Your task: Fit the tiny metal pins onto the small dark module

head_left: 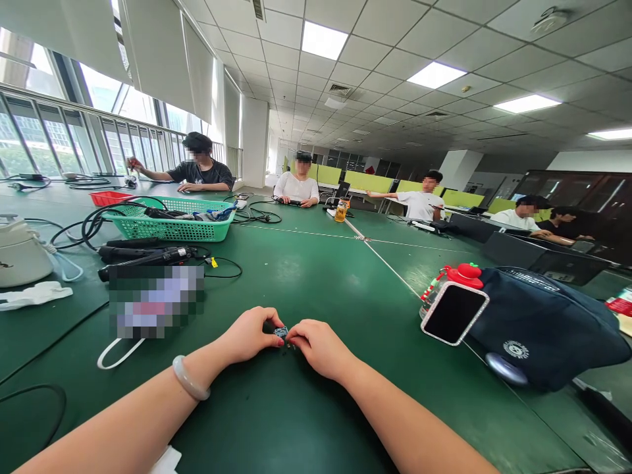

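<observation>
My left hand point(251, 336) pinches a small blue-and-dark patterned piece point(280, 332), perhaps a little circuit board, between thumb and forefinger just above the green tabletop point(296, 401). Close beside it on the right, the fingers of my right hand point(320, 347) are pressed together at the piece's edge. Whatever is between those right fingertips is too small to make out. A few tiny light bits point(289, 347) show just below the fingertips. A pale bangle point(190, 378) circles my left wrist.
A green basket point(172, 228) with cables stands at far left, near black tubular devices point(148, 260). To the right, a phone point(457, 313) leans by a red-lidded bottle point(464, 275) and a dark blue bag point(543, 322). Several people sit around the far tables.
</observation>
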`<state>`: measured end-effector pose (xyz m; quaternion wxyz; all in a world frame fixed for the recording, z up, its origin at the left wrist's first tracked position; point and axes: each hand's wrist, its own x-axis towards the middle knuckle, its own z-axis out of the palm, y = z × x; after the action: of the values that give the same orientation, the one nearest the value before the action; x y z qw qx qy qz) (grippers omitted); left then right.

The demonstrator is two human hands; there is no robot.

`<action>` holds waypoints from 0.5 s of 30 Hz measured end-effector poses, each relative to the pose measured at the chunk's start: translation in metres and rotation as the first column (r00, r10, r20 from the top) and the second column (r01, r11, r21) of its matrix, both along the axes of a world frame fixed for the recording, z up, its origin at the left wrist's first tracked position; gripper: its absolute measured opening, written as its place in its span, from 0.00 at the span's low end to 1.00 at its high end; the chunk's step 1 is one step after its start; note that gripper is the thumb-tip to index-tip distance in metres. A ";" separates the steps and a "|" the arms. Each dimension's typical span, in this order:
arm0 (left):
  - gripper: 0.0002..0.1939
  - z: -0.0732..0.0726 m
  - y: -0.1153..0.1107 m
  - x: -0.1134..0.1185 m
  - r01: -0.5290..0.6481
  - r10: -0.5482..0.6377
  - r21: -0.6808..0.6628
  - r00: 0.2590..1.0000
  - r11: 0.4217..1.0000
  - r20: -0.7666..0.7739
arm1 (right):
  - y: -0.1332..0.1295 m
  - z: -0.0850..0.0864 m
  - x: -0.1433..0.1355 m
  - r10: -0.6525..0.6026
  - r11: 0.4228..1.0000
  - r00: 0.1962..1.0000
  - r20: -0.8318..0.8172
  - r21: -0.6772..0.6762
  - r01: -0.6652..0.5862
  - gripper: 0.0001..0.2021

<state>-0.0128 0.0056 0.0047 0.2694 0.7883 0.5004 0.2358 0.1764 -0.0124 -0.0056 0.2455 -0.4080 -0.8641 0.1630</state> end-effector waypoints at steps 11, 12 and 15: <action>0.15 -0.001 0.001 -0.001 -0.003 0.003 -0.008 1.000 1.000 -0.027 | 0.001 -0.003 0.002 -0.010 0.999 0.997 -0.071 -0.031 0.008 0.09; 0.15 -0.002 0.001 -0.001 0.000 -0.001 -0.007 1.000 1.000 -0.026 | 0.001 -0.004 0.002 -0.009 0.999 0.997 -0.077 -0.033 0.007 0.09; 0.15 -0.002 0.001 -0.001 0.009 -0.009 -0.009 1.000 1.000 -0.021 | 0.001 -0.007 0.000 -0.006 1.000 0.996 -0.092 -0.026 0.004 0.10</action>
<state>-0.0139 0.0064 0.0027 0.2688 0.7917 0.5007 0.2241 0.1766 -0.0117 -0.0121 0.2799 -0.4054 -0.8488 0.1923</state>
